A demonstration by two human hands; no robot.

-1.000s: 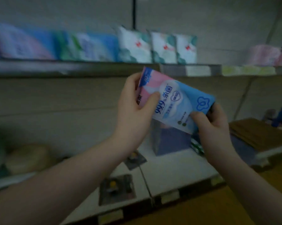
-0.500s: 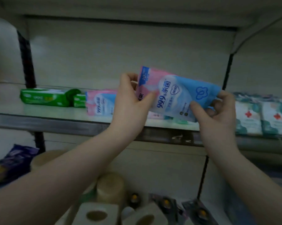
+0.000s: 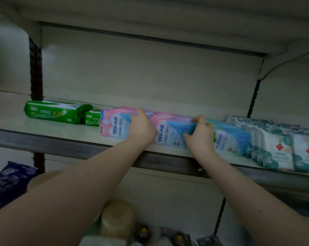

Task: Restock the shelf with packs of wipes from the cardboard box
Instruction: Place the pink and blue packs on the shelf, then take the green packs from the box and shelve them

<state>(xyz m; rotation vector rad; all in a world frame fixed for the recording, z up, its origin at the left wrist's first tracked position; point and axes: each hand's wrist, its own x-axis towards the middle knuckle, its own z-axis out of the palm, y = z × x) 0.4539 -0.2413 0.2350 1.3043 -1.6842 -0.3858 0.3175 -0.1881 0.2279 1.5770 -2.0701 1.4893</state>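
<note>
A pink-and-blue pack of wipes (image 3: 169, 134) stands on the shelf (image 3: 48, 128) at the front of a row of like packs. My left hand (image 3: 142, 127) grips its left end and my right hand (image 3: 199, 134) pinches its right end. To its left stands another row of pink-and-blue packs (image 3: 113, 126). To its right stands a blue pack (image 3: 230, 141). The cardboard box is out of view.
Green wipes packs (image 3: 56, 112) lie at the shelf's left. White-and-teal packs with red crosses (image 3: 281, 150) fill the right. A shelf board hangs overhead. Below are a purple pack (image 3: 8, 181), a pale jar (image 3: 117, 219) and small items.
Both hands have carried the pink-and-blue pack forward and down from mid-air onto the shelf, into the gap between the pink row and the blue pack.
</note>
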